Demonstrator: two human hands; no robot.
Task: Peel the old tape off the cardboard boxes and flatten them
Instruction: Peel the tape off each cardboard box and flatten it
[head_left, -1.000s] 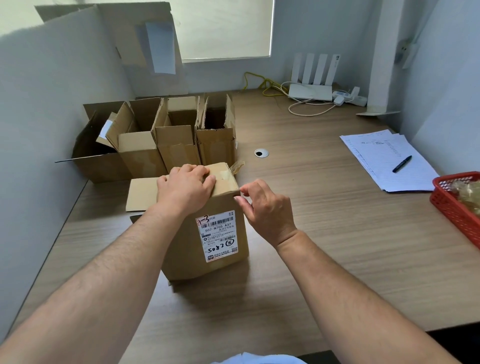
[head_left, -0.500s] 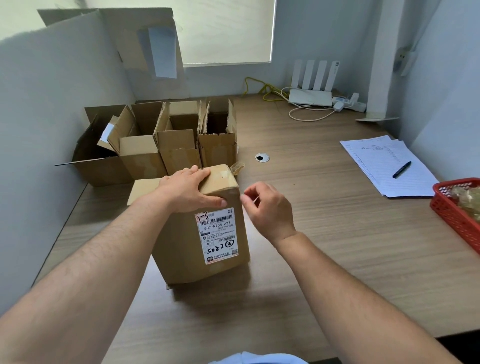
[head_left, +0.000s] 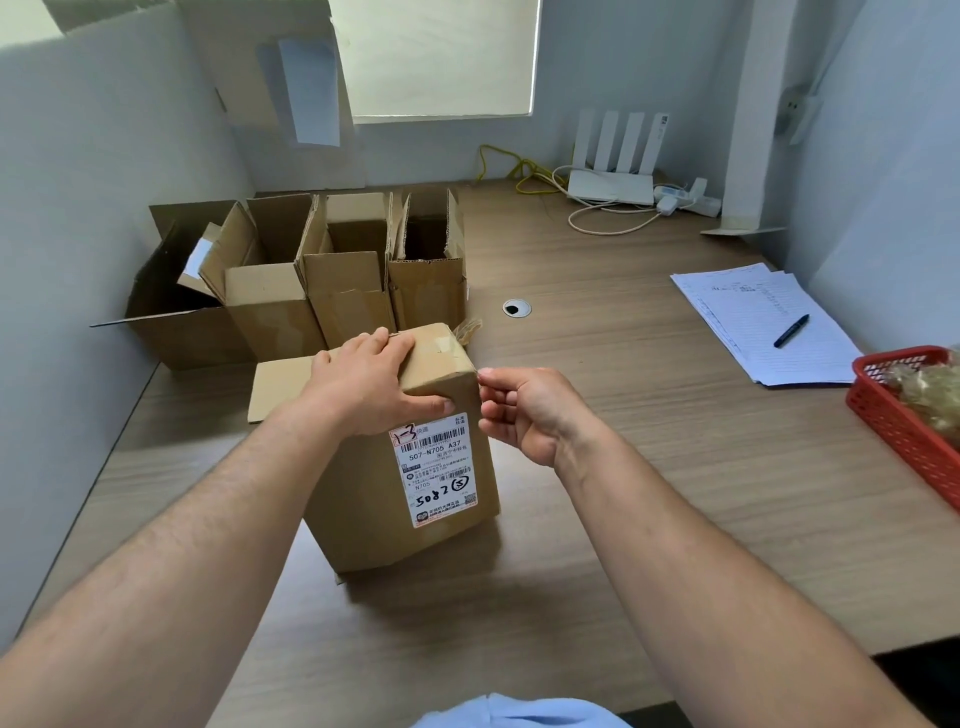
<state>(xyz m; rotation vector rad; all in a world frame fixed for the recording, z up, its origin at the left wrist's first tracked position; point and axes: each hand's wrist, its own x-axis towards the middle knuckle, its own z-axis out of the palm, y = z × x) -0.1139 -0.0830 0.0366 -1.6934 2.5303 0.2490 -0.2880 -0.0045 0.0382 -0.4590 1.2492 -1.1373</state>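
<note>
- The box (head_left: 363, 514) stands upright on the desk (head_left: 649, 467), near the front edge and left of centre.
- A white label (head_left: 439, 470) with barcodes and handwritten marks is on the face of the box that is turned toward the camera.
- One flap (head_left: 280, 384) is folded out flat to the left from the top of the box.
- Tape (head_left: 441, 344) lies glossy across the closed top. A frayed end of it stands up at the far right corner.
- The left hand (head_left: 371, 387) clasps the top of the box. The palm and fingers lie over the top panel, and the thumb presses on the front face just above the label.
- The right hand (head_left: 524, 413) is at the near right top corner of the box, with the fingers curled. The thumb and forefinger tips meet against the corner edge. It cannot be told whether tape is caught between them.
- Four open boxes (head_left: 343, 296) stand in a row behind the box, against the left wall, with their flaps up.
- A round cable hole (head_left: 517, 308) is in the desk, right of that row.
- Papers (head_left: 753, 332) lie at the right of the desk, and a pen (head_left: 790, 330) rests on them.
- A red basket (head_left: 898, 421) is at the right edge, near the papers.
- A white router (head_left: 610, 184) with four antennas stands at the rear of the desk, with cables beside it.
</note>
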